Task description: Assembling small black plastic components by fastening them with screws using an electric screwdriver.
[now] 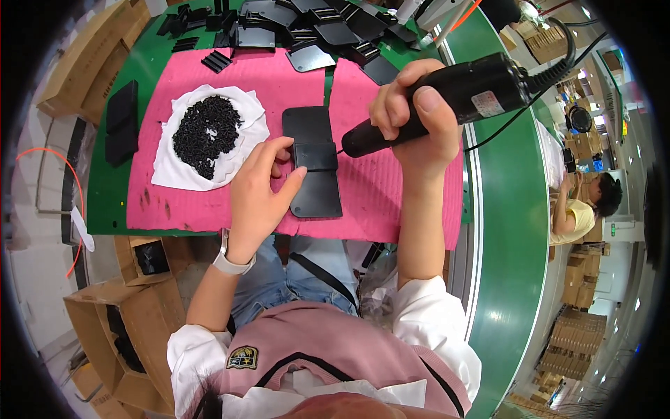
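Note:
My right hand (422, 115) is wrapped round a black electric screwdriver (481, 91), held tilted with its tip pointing down and left. The tip meets or nearly meets the right edge of a black plastic bracket (314, 194), which lies on a pink mat (370, 199). My left hand (255, 195) steadies the bracket from the left, thumb and forefinger on its raised middle section; its other fingers are curled and partly hidden. Left of this hand, small black screws (202, 129) lie heaped on a white cloth (167, 167).
Black plastic parts (328, 31) are piled along the far side of the green table (105, 202). Dark blocks (122, 122) lie at its left edge. Cardboard boxes (132, 335) stand at lower left. The screwdriver's cable (558, 70) runs off right. A co-worker (583, 209) sits beyond a green counter (513, 279).

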`<state>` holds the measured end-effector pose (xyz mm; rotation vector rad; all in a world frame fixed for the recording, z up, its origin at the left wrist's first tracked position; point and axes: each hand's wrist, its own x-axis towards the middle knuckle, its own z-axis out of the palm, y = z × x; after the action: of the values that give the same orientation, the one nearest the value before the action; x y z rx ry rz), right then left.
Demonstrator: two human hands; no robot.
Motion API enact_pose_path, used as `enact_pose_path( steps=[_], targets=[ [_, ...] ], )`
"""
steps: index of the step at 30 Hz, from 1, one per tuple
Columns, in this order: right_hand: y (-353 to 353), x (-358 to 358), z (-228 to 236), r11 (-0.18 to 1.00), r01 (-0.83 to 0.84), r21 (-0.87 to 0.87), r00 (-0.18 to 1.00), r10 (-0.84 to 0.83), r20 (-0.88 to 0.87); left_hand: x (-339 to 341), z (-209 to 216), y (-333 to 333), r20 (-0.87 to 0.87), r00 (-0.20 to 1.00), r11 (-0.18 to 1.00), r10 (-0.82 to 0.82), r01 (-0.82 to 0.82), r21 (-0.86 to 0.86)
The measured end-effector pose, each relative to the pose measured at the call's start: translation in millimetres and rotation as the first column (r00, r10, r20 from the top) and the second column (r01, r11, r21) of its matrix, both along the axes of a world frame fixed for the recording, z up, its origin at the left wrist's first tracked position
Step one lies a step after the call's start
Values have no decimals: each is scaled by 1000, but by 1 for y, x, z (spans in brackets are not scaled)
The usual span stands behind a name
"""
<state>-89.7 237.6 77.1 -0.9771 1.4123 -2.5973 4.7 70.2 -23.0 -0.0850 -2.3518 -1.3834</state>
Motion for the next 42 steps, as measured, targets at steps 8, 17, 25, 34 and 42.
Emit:
enact_pose_path(
  steps=[8, 17, 25, 34, 42],
  targets=[
    [-3, 0, -6, 991, 26, 129, 999, -23, -22, 0, -1, 1, 14, 1000, 999, 3, -3, -35],
    [-10, -2, 0, 955, 2, 296, 998, 16, -58, 1, 3, 5, 27, 1000, 996, 17, -14, -87],
    [-11, -5, -5, 958, -34, 285, 998, 50, -49, 3, 2, 7, 17, 1000, 996, 26, -25, -86],
    [-20, 15, -3, 939, 140, 314, 979, -85, -183, 5, 1, 8, 43, 998, 992, 56, -50, -114],
    [73, -2, -2, 675, 407, 615, 862, -506, -15, 24, 2, 5, 27, 998, 978, -53, 47, 202]
  ],
)
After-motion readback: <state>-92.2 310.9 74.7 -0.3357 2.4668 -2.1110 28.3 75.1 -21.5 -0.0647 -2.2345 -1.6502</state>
